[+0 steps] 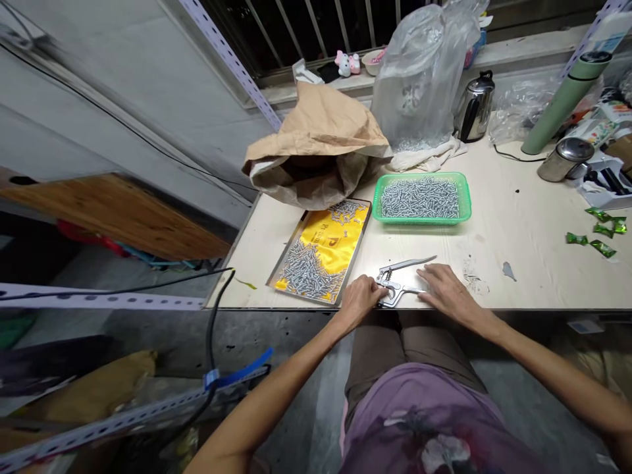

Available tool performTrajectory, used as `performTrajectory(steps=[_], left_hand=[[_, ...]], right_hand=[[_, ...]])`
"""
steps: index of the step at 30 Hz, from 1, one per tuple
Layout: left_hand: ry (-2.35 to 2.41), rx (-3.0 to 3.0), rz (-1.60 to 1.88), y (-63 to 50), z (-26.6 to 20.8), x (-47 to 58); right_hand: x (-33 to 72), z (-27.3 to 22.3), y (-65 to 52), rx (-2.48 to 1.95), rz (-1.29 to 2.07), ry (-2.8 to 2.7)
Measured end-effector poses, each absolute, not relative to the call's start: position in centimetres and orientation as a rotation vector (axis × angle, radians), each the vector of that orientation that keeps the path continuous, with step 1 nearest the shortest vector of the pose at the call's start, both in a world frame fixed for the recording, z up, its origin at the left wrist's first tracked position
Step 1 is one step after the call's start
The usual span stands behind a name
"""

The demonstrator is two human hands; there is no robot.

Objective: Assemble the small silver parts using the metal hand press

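Silver spring-loaded hand pliers (401, 288) lie near the table's front edge, with their handles spread and pointing right. At the jaw end, my left hand (363, 297) is closed, its thumb and fingertips pressed together. Whatever is in that pinch is too small or hidden to make out. My right hand (448, 289) is beside the handle ends, fingers stretched out and apart, the lower handle reaching close to its fingertips. Left of the pliers, a shallow tray (356, 245) with a yellow lining holds many small silver metal pieces. Behind them, a green plastic basket (421, 221) is filled with similar pieces.
An open brown paper bag (320, 125) stands behind the tray. Farther back are a clear plastic bag (412, 79) and a steel pot (476, 108). On the right are a green flask (565, 105), a metal cup (565, 160) and several green-wrapped sweets (602, 249).
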State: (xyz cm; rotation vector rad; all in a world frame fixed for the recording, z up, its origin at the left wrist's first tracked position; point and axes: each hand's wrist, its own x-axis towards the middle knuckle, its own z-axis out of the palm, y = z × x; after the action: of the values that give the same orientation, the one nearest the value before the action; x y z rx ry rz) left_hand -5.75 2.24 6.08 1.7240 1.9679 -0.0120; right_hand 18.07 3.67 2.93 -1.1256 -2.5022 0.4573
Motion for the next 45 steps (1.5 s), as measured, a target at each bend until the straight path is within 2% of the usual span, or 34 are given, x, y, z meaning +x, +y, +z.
performTrajectory(steps=[5, 9, 16, 24, 27, 32, 34, 37, 41, 45], left_hand=[[1.933, 1.818, -0.134, 2.5, 6.4, -4.8], [1.582, 2.262, -0.095, 2.2, 6.3, -6.0], [1.104, 2.661, -0.289, 2.6, 5.9, -7.0], [1.021, 2.758, -0.330, 2.9, 4.7, -8.0], [1.161, 2.743, -0.197, 5.1, 6.9, -8.1], [1.684, 2.526, 0.492, 10.3, 14.7, -7.3], [1.806, 2.482, 0.571, 11.7, 16.4, -8.3], [2.027, 2.353, 0.364, 11.9, 15.6, -11.5], [2.279, 2.003, -0.104, 9.8, 11.5, -16.6], [2.358, 1.811, -0.256, 8.1, 8.6, -19.2]], right_hand=[[15.9, 2.0, 3.1, -1.139, 0.416, -2.486], [16.5, 1.8, 3.9, -1.172, 0.402, -2.485], [17.0, 1.7, 4.5, -1.216, 0.341, -2.506], [16.7, 1.1, 4.3, -1.204, 0.157, -2.529], [16.6, 1.2, 4.4, -1.208, 0.110, -2.531], [16.8, 1.4, 4.3, -1.177, 0.102, -2.512], [16.8, 1.6, 4.3, -1.163, 0.110, -2.504], [16.9, 1.7, 4.5, -1.117, 0.127, -2.506], [16.9, 1.5, 4.7, -1.083, 0.128, -2.500], [16.9, 0.8, 5.0, -1.028, 0.052, -2.470]])
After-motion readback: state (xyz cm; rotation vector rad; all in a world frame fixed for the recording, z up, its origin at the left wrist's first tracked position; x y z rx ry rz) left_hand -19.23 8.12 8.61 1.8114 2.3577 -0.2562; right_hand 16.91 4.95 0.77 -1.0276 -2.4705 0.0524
